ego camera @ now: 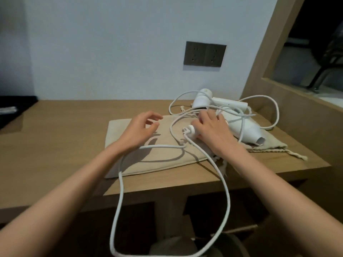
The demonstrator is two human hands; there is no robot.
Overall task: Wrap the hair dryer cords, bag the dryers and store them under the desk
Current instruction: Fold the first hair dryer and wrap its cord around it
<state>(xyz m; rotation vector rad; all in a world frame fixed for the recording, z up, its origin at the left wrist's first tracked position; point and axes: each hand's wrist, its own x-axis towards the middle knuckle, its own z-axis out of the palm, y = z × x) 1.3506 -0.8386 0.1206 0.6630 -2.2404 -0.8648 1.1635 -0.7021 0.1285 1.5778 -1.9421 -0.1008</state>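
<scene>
Gripping the handle of the near dryer point(245, 130), the right hand point(213, 130) curls fingers and thumb round it, centre right of frame. Left hand point(141, 130) hovers over the flat beige bag point(130, 164), fingers loosely bent, holding nothing. Near dryer lies on the table point(55, 145). Its cord point(121, 184) loops off the table's front edge toward frame bottom. Far dryer point(202, 99) sits behind it, cord tangled around both.
</scene>
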